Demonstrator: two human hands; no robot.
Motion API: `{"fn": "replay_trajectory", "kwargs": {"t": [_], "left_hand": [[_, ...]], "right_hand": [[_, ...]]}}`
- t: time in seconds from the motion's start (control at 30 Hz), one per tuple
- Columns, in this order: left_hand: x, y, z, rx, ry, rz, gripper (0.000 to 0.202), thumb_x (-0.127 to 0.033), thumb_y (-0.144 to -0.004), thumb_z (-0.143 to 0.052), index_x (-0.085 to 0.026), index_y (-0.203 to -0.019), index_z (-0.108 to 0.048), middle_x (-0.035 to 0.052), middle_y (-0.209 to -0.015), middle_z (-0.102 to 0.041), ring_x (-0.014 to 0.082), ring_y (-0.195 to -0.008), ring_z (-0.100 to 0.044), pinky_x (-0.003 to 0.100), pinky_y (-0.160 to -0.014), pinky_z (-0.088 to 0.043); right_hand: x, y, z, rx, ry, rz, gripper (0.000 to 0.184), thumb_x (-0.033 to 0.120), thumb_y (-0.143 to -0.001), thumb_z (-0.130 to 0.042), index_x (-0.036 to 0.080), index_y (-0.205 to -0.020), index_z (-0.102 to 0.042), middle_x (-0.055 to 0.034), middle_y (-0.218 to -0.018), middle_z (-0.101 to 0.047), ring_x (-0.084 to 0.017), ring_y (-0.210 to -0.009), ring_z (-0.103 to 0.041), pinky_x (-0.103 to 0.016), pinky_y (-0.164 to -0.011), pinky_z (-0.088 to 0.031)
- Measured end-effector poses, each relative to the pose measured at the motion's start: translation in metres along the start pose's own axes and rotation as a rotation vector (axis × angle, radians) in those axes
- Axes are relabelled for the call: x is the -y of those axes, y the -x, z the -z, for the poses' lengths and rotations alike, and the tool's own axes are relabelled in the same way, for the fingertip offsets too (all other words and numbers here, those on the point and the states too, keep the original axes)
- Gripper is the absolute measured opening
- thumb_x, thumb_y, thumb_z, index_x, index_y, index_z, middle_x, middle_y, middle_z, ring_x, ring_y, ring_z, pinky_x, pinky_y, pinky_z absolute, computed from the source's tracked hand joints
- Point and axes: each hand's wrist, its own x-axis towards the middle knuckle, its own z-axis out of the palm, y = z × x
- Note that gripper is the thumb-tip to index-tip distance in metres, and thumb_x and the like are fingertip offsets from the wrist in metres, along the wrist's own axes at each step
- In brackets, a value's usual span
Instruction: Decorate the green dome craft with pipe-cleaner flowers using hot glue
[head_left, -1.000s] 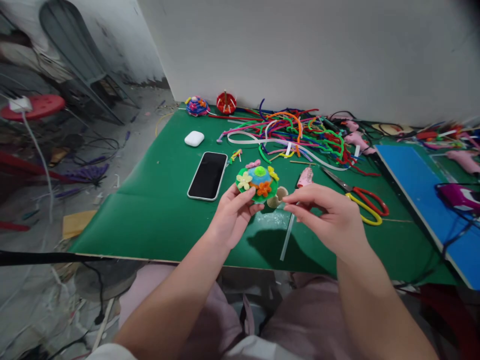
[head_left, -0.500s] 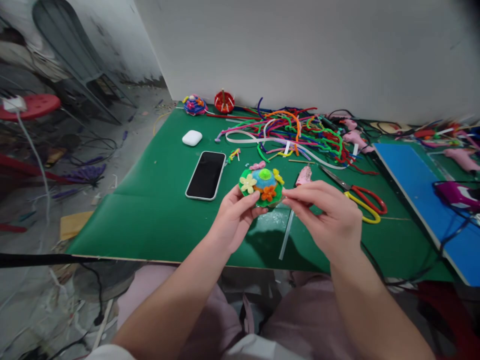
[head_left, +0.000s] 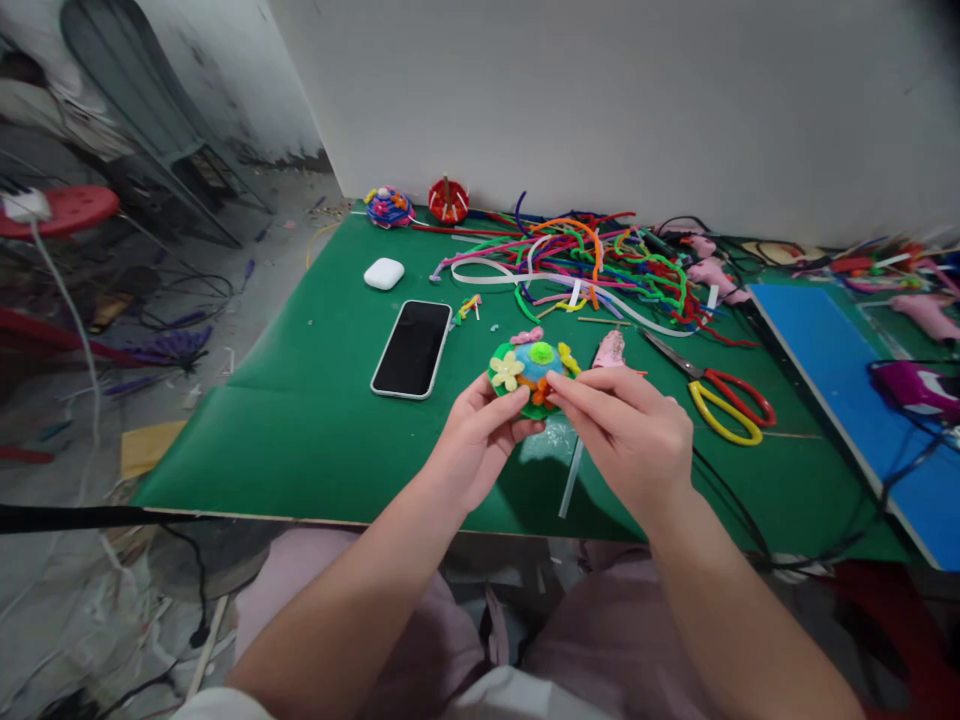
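Observation:
My left hand (head_left: 476, 440) grips a small round green craft piece (head_left: 529, 369) from below, above the green table (head_left: 315, 420). The piece carries a pale yellow flower, a blue dome with a lime pompom, an orange flower and a yellow flower. My right hand (head_left: 626, 430) is pinched together, its fingertips pressed on the piece's right side over the orange flower. I cannot see anything separate between those fingertips. A clear glue stick (head_left: 571, 477) lies on the table beneath my hands.
A black phone (head_left: 412, 347) and a white earbud case (head_left: 384, 273) lie to the left. A heap of coloured pipe cleaners (head_left: 592, 262) fills the back. Yellow-and-red scissors (head_left: 716, 398) and a blue board (head_left: 855, 390) are at the right; two finished pieces (head_left: 420, 205) stand by the wall.
My right hand has moved left from beside the piece until its fingertips press on the piece's right side. The left hand has raised and shifted the piece slightly right.

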Motion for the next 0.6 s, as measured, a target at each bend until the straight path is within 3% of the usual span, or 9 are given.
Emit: {"fn": "replay_trajectory", "kwargs": {"t": [0.6], "left_hand": [[-0.0013,0.0012,-0.0017,0.009,0.098,0.046,0.015,-0.014,-0.073,-0.061,-0.017,-0.088,-0.06,-0.0021,-0.087,-0.064,0.0067,-0.071,-0.06,0.016,-0.057,-0.051]], "right_hand": [[0.002,-0.0011,-0.0025,-0.053,-0.099,-0.021,0.012,0.019,-0.079,-0.059,0.024,-0.087,-0.066,-0.0015,-0.082,-0.067,-0.013,-0.074,-0.062,-0.024,-0.071,-0.05]]}}
